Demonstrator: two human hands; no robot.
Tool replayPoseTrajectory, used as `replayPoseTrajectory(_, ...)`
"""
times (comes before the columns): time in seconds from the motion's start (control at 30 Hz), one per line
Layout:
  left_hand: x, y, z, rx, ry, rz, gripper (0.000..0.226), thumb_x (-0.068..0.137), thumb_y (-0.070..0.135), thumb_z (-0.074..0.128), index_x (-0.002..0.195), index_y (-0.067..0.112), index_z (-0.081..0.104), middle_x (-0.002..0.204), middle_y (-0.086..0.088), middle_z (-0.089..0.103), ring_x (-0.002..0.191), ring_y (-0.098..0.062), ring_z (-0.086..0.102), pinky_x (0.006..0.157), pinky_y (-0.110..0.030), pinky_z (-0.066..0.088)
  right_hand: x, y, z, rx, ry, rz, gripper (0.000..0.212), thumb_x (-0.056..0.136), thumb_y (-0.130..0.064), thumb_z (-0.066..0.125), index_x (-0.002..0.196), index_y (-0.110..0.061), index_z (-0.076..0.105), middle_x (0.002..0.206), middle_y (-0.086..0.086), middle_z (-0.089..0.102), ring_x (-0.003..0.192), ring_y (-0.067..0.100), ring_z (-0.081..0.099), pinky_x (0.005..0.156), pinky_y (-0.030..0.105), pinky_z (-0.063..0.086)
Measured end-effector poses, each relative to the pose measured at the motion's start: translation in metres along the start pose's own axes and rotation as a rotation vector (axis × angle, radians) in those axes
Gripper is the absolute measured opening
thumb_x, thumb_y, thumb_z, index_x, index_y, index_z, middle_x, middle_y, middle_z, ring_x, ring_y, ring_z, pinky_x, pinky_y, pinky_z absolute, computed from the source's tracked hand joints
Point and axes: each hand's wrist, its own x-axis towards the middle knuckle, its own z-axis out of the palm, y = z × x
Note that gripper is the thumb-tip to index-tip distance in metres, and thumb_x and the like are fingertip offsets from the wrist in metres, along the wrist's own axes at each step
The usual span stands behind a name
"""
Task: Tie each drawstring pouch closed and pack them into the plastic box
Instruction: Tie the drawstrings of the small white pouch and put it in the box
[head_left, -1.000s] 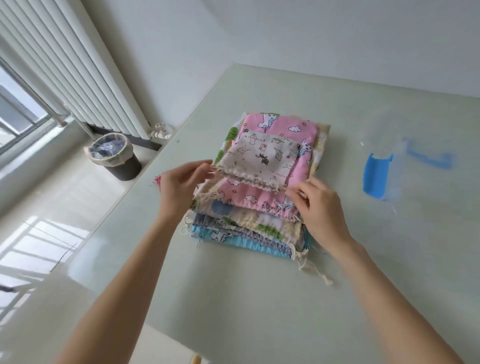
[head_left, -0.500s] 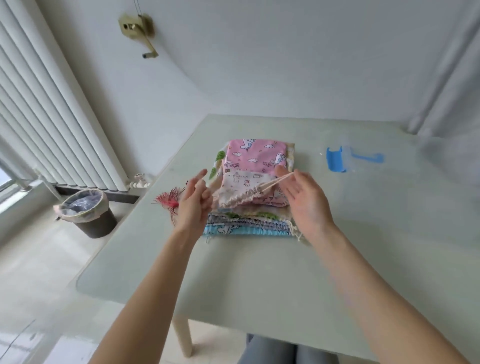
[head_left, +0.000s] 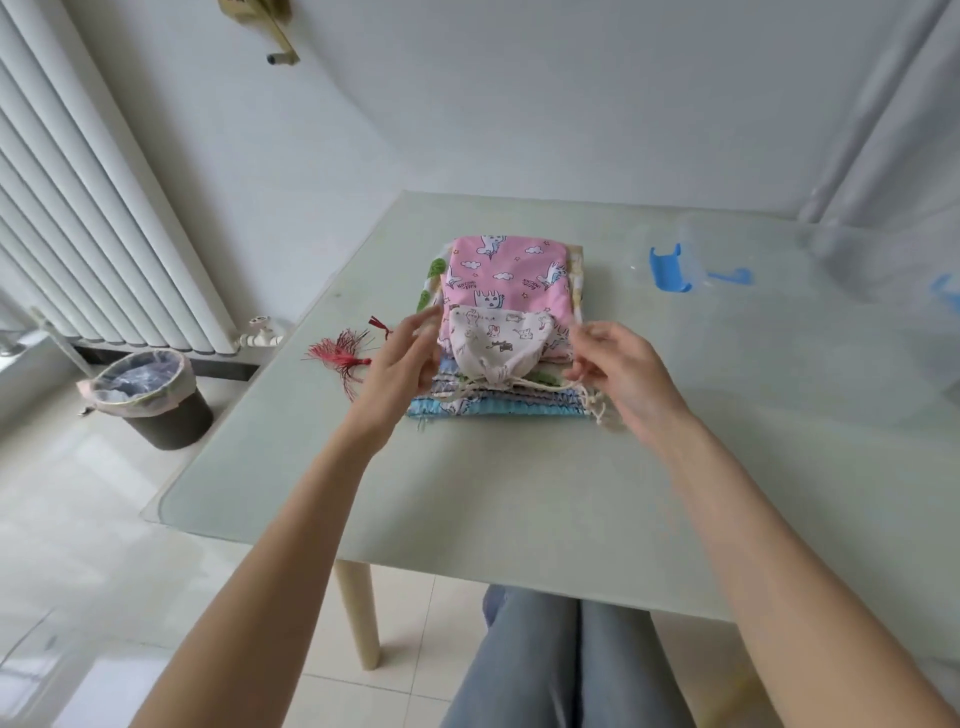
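Note:
A small cream pouch (head_left: 493, 340) printed with little animals lies on top of a stack of several patterned pouches (head_left: 498, 278) in the middle of the glass table (head_left: 519, 493). Its mouth, at the end nearest me, is gathered tight, and cream drawstrings (head_left: 540, 385) run out to both sides. My left hand (head_left: 400, 364) is at the pouch's left edge and pinches the left cord. The right cord is pinched by my right hand (head_left: 621, 376). The clear plastic box (head_left: 878, 265) with blue clasps stands at the far right.
A clear piece with a blue clasp (head_left: 667, 270) lies between the stack and the box. A red tassel (head_left: 340, 356) lies left of my left hand. On the floor to the left, a bin (head_left: 150, 400) stands by the radiator (head_left: 93, 218).
The cream pouch's mouth, flat and wide a second ago, is now drawn shut into a bunch. Both hands have moved apart along the cords. The camera has tilted up and back.

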Motion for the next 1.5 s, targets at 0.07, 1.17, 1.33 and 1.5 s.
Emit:
replayPoseTrajectory(0.07, -0.001, 0.004, 0.004, -0.125, -0.091, -0.029, 0.037, 0.1, 0.009, 0.032, 0.133, 0.017, 0.047, 0.074, 0.003, 0.052, 0.062, -0.008, 0.043, 0.057, -0.017, 0.038, 0.004, -0.005, 0.0, -0.113, -0.116, 0.01, 0.018, 0.089, -0.003, 0.057, 0.106, -0.008, 0.059, 0.081, 0.002, 0.06, 0.067, 0.011, 0.06, 0.069, 0.021, 0.053)
replayPoseTrajectory(1.17, 0.031, 0.036, 0.03, 0.307, -0.177, 0.091, 0.053, 0.08, 0.035, 0.067, 0.128, 0.023, 0.051, 0.114, 0.001, 0.066, 0.097, -0.003, 0.065, 0.084, -0.018, 0.052, 0.027, -0.022, 0.033, -0.2, -0.08, -0.113, 0.007, 0.084, -0.008, 0.067, 0.083, -0.015, 0.067, 0.064, -0.004, 0.062, 0.051, -0.001, 0.054, 0.051, 0.014, 0.045)
replayPoseTrajectory(1.33, 0.027, 0.022, 0.027, 0.321, -0.03, 0.203, 0.011, 0.085, 0.012, 0.067, 0.095, 0.012, 0.072, 0.08, 0.002, 0.073, 0.066, -0.006, 0.068, 0.069, -0.017, 0.053, 0.033, -0.016, 0.023, -0.338, -0.134, -0.107, 0.004, 0.085, -0.013, 0.066, 0.087, -0.013, 0.069, 0.054, -0.007, 0.055, 0.044, 0.001, 0.048, 0.048, 0.014, 0.043)
replayPoseTrajectory(1.5, 0.017, 0.021, 0.033, 0.161, -0.054, 0.174, 0.024, 0.082, 0.018, 0.07, 0.106, 0.013, 0.065, 0.098, -0.004, 0.071, 0.088, -0.01, 0.067, 0.081, -0.022, 0.053, 0.032, -0.022, 0.021, -0.072, -0.205, 0.002, 0.006, 0.087, -0.011, 0.061, 0.084, -0.012, 0.067, 0.054, -0.008, 0.055, 0.042, 0.003, 0.047, 0.044, 0.015, 0.042)
